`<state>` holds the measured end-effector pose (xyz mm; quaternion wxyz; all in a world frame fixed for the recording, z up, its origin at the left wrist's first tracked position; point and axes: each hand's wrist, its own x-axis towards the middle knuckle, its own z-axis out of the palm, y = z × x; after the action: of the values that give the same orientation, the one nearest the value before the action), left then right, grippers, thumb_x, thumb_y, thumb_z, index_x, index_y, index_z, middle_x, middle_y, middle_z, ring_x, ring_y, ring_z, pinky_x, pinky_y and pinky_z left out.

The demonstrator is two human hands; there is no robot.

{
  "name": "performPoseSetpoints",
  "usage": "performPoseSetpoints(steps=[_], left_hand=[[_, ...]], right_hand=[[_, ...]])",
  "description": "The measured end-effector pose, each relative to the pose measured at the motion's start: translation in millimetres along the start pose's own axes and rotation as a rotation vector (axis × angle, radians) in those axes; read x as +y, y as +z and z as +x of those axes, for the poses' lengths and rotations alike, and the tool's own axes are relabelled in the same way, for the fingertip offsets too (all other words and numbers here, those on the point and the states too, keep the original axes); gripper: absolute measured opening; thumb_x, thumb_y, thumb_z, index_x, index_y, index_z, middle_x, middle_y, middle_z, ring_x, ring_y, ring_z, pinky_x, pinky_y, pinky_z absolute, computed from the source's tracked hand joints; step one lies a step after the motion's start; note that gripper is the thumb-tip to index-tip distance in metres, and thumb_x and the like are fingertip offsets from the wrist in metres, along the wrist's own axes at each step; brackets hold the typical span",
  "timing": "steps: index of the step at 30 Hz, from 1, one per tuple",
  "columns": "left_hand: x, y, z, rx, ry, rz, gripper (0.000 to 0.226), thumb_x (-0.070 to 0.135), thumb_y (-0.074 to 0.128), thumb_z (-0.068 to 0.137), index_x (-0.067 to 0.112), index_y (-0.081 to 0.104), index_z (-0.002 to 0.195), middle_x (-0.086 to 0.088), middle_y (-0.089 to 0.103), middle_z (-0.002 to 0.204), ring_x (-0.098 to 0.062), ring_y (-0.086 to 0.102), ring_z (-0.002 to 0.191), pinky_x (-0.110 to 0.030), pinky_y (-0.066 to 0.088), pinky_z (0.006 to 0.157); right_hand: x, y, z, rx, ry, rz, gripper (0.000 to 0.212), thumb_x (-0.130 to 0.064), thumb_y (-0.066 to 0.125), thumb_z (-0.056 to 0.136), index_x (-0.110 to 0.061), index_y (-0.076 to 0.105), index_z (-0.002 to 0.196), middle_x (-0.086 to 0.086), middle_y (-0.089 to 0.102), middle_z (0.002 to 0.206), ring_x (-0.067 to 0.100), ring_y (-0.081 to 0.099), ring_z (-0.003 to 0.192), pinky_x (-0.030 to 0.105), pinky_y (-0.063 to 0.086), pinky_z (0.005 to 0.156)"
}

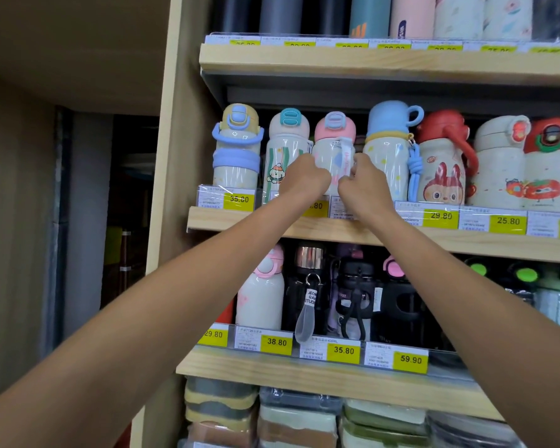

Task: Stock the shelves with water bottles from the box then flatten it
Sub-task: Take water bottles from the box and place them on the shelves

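A white bottle with a pink cap [334, 147] stands upright on the middle wooden shelf [337, 229], third from the left in its row. My left hand [304, 179] grips its lower left side and my right hand [362, 185] grips its lower right side. To its left is a white bottle with a teal cap [285, 137], and to its right a bottle with a blue cap [390, 140]. The box is not in view.
A yellow-and-blue bottle [236, 147] ends the row at the left, next to the shelf unit's wooden side panel [172, 156]. Red-capped bottles [440, 163] fill the right. Yellow price tags [440, 216] line each shelf edge. Other bottles fill the shelves above and below; lunch boxes [291, 415] sit lowest.
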<state>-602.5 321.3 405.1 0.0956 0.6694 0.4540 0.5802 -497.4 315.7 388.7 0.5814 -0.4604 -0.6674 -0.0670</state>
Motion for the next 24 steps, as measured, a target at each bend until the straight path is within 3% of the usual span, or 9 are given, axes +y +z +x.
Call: performPoseSetpoints(steps=[3,6,8,10,13,16,18,20,24], left_hand=[[-2,2,0,0.009,0.003,-0.001,0.029,0.009,0.047,0.089,-0.001,0.053,0.115,-0.019,0.06,0.106,-0.035,0.056,0.092,-0.031,0.044,0.072],[-1,3,-2,0.023,0.007,0.005,0.035,0.012,0.048,0.091,0.004,0.051,0.125,-0.012,0.059,0.118,-0.031,0.057,0.106,-0.036,0.047,0.09],[-1,4,-2,0.027,0.005,-0.003,0.036,0.011,0.048,0.091,0.006,0.051,0.126,-0.011,0.058,0.122,-0.03,0.057,0.108,-0.036,0.047,0.091],[-1,3,-2,0.018,0.001,-0.021,0.032,0.008,0.047,0.089,0.012,0.053,0.12,-0.011,0.058,0.121,-0.03,0.059,0.105,-0.037,0.048,0.09],[0,6,-4,0.095,0.023,-0.046,0.021,0.005,0.047,0.084,0.008,0.052,0.104,-0.01,0.059,0.106,-0.03,0.056,0.092,-0.032,0.043,0.072],[9,16,-11,0.184,0.099,-0.204,0.036,0.001,0.043,0.084,0.006,0.052,0.118,-0.009,0.055,0.121,-0.024,0.053,0.108,-0.027,0.041,0.08],[20,26,-18,0.14,0.156,-0.275,0.038,0.003,0.041,0.088,0.009,0.052,0.124,-0.004,0.054,0.126,-0.021,0.052,0.111,-0.025,0.041,0.084],[30,36,-22,0.079,0.182,-0.262,0.036,0.006,0.04,0.092,0.01,0.054,0.125,-0.001,0.055,0.123,-0.018,0.053,0.107,-0.022,0.039,0.076],[41,58,-23,-0.014,0.186,-0.177,0.035,0.015,0.039,0.089,0.009,0.055,0.119,-0.009,0.057,0.12,-0.025,0.055,0.106,-0.03,0.042,0.085]], right_hand=[[1,0,2,-0.008,-0.002,-0.01,0.033,-0.005,0.042,0.082,-0.005,0.047,0.115,0.013,0.056,0.097,0.029,0.052,0.083,0.031,0.034,0.057],[2,1,2,-0.013,0.005,-0.014,0.035,-0.006,0.042,0.083,-0.006,0.047,0.117,0.014,0.058,0.102,0.03,0.054,0.088,0.033,0.041,0.066],[2,1,2,-0.02,0.01,-0.007,0.034,-0.007,0.042,0.084,-0.007,0.047,0.118,0.014,0.059,0.104,0.031,0.055,0.09,0.036,0.043,0.073],[2,-1,2,-0.033,0.012,0.004,0.031,-0.007,0.042,0.084,-0.005,0.047,0.114,0.014,0.058,0.102,0.031,0.055,0.088,0.035,0.042,0.069],[0,-5,-2,-0.016,-0.03,0.0,0.023,-0.004,0.041,0.084,-0.003,0.049,0.106,0.015,0.056,0.097,0.031,0.052,0.084,0.035,0.04,0.064],[1,-21,-4,0.194,-0.157,-0.113,0.024,-0.003,0.04,0.084,-0.002,0.055,0.103,0.015,0.058,0.103,0.033,0.054,0.092,0.036,0.035,0.067],[7,-37,-2,0.343,-0.166,-0.199,0.029,-0.007,0.042,0.084,-0.005,0.055,0.11,0.013,0.054,0.115,0.031,0.052,0.102,0.036,0.037,0.074],[18,-51,-2,0.421,-0.118,-0.256,0.034,-0.008,0.043,0.084,-0.005,0.052,0.116,0.013,0.049,0.123,0.031,0.047,0.112,0.039,0.039,0.079],[47,-63,3,0.371,-0.001,-0.284,0.034,-0.01,0.044,0.083,-0.002,0.05,0.116,0.017,0.052,0.119,0.034,0.047,0.111,0.037,0.034,0.075]])
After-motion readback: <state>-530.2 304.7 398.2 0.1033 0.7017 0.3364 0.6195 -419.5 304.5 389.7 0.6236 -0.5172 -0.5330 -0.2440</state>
